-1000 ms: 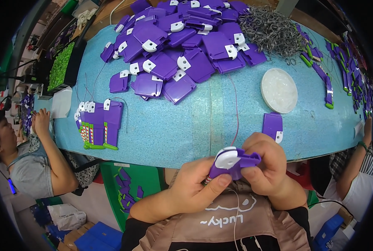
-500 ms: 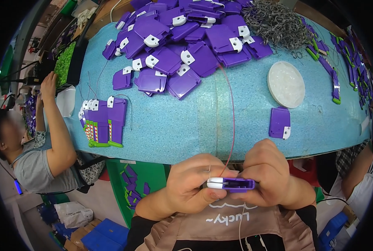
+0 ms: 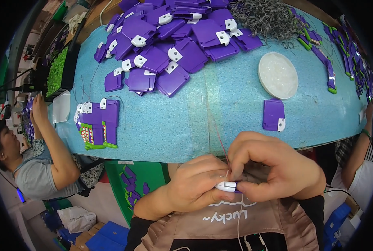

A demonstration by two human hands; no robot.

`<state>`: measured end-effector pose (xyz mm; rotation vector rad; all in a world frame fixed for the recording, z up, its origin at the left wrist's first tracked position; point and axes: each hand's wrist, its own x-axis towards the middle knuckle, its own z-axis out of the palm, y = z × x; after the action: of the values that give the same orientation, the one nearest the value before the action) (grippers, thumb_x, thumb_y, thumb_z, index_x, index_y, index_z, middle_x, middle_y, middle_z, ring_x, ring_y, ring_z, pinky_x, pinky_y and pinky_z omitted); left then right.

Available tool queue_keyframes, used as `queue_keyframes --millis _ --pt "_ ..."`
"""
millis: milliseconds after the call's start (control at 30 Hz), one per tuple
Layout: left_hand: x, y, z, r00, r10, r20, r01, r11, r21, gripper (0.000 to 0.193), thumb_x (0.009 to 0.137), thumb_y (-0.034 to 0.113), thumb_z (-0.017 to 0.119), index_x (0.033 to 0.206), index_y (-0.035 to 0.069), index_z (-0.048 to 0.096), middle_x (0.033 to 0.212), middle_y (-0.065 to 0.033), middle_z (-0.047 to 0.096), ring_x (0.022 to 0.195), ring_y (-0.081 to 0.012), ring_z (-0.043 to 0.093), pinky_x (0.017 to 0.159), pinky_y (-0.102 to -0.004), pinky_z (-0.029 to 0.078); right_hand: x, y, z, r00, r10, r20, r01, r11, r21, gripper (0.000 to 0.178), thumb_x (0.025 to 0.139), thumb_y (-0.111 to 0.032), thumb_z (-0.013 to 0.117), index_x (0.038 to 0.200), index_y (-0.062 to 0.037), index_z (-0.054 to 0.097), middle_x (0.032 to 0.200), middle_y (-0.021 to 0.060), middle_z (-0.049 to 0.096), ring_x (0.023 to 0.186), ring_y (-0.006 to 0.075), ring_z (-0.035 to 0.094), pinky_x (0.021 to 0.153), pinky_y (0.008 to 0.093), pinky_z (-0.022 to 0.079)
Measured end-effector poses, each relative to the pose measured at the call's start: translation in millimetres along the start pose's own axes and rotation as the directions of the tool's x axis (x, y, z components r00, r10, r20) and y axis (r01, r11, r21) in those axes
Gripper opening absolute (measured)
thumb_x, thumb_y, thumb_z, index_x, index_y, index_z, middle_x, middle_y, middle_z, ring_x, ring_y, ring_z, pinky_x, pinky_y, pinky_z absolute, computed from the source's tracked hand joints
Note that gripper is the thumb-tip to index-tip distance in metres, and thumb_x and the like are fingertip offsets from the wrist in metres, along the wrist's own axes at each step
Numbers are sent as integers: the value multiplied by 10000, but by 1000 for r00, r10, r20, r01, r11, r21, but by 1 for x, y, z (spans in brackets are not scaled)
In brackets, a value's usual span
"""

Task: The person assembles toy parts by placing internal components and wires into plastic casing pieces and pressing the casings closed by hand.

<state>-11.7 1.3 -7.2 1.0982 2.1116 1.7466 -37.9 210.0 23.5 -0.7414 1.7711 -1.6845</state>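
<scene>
Close to my apron, my left hand (image 3: 195, 182) is closed around a purple plastic case with a white end piece (image 3: 226, 186). Most of the purple part is hidden by my fingers. My right hand (image 3: 274, 167) pinches at the case's white end, thumb and index finger close together beside it. A thin red wire (image 3: 221, 144) runs down from the table into the fingertips of my right hand. A small pale bent wire end (image 3: 227, 173) sticks up above the white piece. On the table ahead lies a single purple case (image 3: 273, 113).
Purple cases (image 3: 153, 58) are heaped at the back, beside grey looped bands (image 3: 264, 19). A white round dish (image 3: 278, 75) stands at right. Assembled purple-green pieces (image 3: 96, 125) lie at left. A green bin (image 3: 121, 163) is below the table edge. A co-worker (image 3: 44, 163) sits at left.
My right hand has moved from the case's purple end to its white end and pinches there. The case has turned and shifted slightly right, so its open purple side is now hidden.
</scene>
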Motion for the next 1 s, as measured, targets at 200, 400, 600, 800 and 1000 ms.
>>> queue_keyframes --millis 200,400,600,800,1000 --pt "3 7 -5 993 -112 -23 112 993 31 336 745 244 678 952 -17 638 805 -117 604 735 -261 587 656 -340 465 9 7 -1 982 -151 -113 138 984 -115 236 694 -67 642 915 -30 567 950 127 517 874 255 516 757 312 421" --pt "-2 -4 2 998 4 -65 -8 998 -57 312 762 233 666 945 -20 640 818 -102 612 739 -253 586 673 -341 463 5 19 15 994 -72 -79 95 932 349 247 715 -55 634 948 19 599 1185 203 424 1161 307 389 991 389 284" --pt "-7 -2 -2 995 -63 -74 48 982 -184 305 784 229 656 960 -19 637 865 -127 627 771 -267 596 701 -350 466 7 25 24 994 -62 -89 99 850 517 308 739 -106 641 1002 33 559 1203 195 424 1144 287 392 967 390 270" --pt "-14 2 -6 925 -93 -370 -31 948 -316 276 747 98 683 983 -30 617 902 -149 631 793 -263 604 687 -333 478 -6 38 29 987 -157 -28 117 832 -543 324 705 -151 660 1004 -55 578 870 77 572 830 263 557 755 368 413" --pt "-11 3 -9 961 -42 -272 -5 985 -173 267 737 52 674 980 -33 606 949 -156 618 836 -279 604 727 -353 482 -4 34 31 970 -225 -95 129 802 -583 316 645 -113 676 951 -77 609 774 37 566 751 226 560 698 342 415"
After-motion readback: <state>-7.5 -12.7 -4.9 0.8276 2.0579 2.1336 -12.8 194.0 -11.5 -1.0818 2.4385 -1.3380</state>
